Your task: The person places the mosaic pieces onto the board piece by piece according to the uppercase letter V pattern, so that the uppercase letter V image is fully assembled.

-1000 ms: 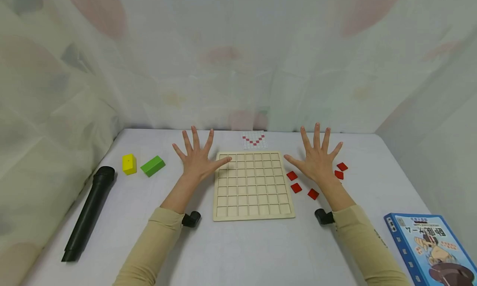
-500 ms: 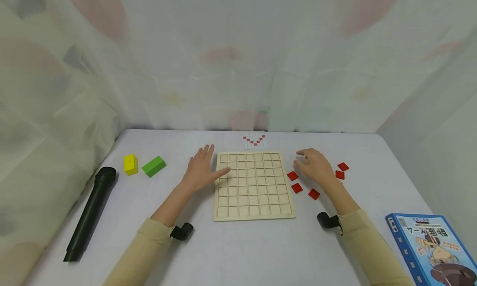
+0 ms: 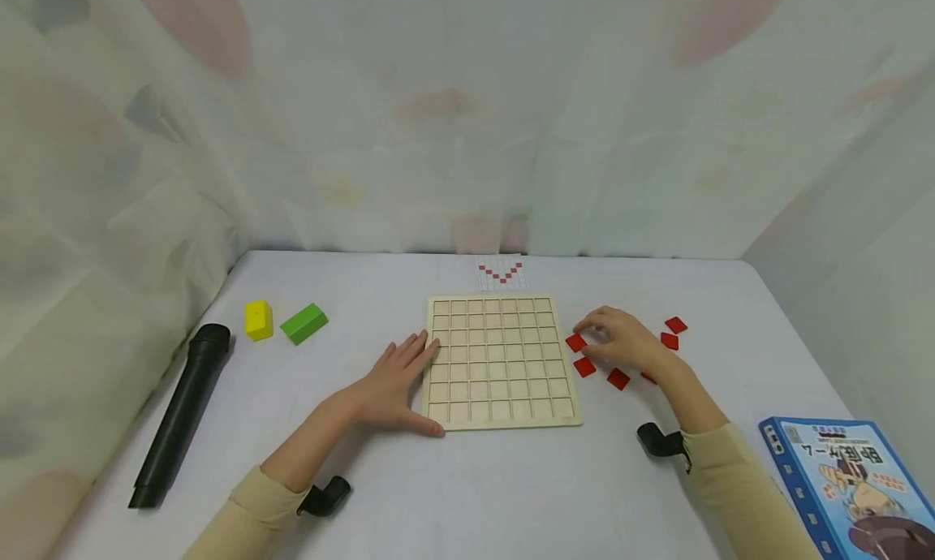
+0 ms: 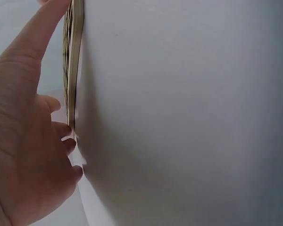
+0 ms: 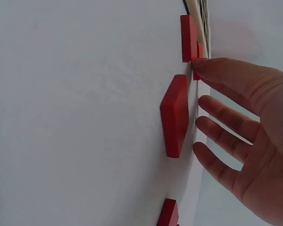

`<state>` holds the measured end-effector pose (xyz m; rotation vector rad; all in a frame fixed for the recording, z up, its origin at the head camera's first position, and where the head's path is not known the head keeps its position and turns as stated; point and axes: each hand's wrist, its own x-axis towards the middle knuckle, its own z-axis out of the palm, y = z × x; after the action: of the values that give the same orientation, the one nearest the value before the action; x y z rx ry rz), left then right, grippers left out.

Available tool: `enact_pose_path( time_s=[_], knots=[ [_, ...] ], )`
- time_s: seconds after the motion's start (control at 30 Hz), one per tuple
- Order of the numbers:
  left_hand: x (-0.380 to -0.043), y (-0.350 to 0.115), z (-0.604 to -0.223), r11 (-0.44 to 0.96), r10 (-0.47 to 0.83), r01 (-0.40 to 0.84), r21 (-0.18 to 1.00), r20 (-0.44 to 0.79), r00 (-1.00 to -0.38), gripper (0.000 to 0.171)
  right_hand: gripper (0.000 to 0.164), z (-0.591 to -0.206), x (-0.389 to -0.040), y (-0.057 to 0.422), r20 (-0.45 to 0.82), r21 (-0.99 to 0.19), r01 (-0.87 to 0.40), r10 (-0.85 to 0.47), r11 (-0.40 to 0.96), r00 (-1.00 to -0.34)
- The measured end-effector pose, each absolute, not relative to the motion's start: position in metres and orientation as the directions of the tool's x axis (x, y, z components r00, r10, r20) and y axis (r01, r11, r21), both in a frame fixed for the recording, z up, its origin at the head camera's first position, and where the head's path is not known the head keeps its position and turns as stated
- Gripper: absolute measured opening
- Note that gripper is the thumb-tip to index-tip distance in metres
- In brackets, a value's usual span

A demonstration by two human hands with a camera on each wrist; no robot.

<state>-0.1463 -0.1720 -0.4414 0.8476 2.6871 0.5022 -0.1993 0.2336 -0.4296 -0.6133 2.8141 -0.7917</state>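
Note:
A pale wooden grid board lies flat on the white table. My left hand is at its left side, fingertips against the left edge and thumb at the near left corner. In the left wrist view the thumb reaches along the board's edge. My right hand is low over the table, right of the board. Its thumb and index finger pinch a square red tile that still lies on the table. A second red tile stands out beneath the hand in the right wrist view.
More red tiles lie right of the board. A pattern card with a red V sits behind it. Yellow and green blocks and a black tube are at left, a blue game box at front right.
Both hands have come down from a spread pose in the air. The left has settled at the board's left edge; the right has lowered and closed its thumb and index finger around a red tile.

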Motion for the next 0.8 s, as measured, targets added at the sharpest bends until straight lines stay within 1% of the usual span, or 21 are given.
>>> enact_pose_path(
  time_s=[0.13, 0.37, 0.43, 0.53, 0.67, 0.8],
  knots=[
    [-0.147, -0.174, -0.444, 0.766, 0.603, 0.518, 0.379, -0.148, -0.784, 0.129, 0.025, -0.431, -0.198, 0.234, -0.034, -0.524, -0.321, -0.396, 0.789, -0.917],
    [-0.153, -0.176, -0.449, 0.765, 0.603, 0.525, 0.374, -0.127, -0.788, 0.129, 0.025, -0.433, -0.196, 0.235, -0.023, -0.530, -0.285, -0.349, 0.798, -0.937],
    [-0.154, -0.176, -0.449, 0.766, 0.601, 0.524, 0.372, -0.125, -0.789, 0.129, 0.025, -0.432, -0.195, 0.234, -0.020, -0.550, -0.267, -0.332, 0.791, -0.943],
    [-0.154, -0.177, -0.448, 0.767, 0.601, 0.528, 0.363, -0.123, -0.789, 0.129, 0.027, -0.431, -0.192, 0.230, -0.026, -0.609, -0.236, -0.316, 0.757, -0.948],
    [-0.153, -0.177, -0.447, 0.768, 0.605, 0.536, 0.350, -0.121, -0.787, 0.127, 0.028, -0.428, -0.187, 0.219, -0.025, -0.662, -0.240, -0.341, 0.710, -0.940],
    [-0.153, -0.177, -0.447, 0.767, 0.608, 0.544, 0.341, -0.114, -0.785, 0.127, 0.027, -0.427, -0.181, 0.201, -0.001, -0.681, -0.291, -0.398, 0.672, -0.917]
  ],
)
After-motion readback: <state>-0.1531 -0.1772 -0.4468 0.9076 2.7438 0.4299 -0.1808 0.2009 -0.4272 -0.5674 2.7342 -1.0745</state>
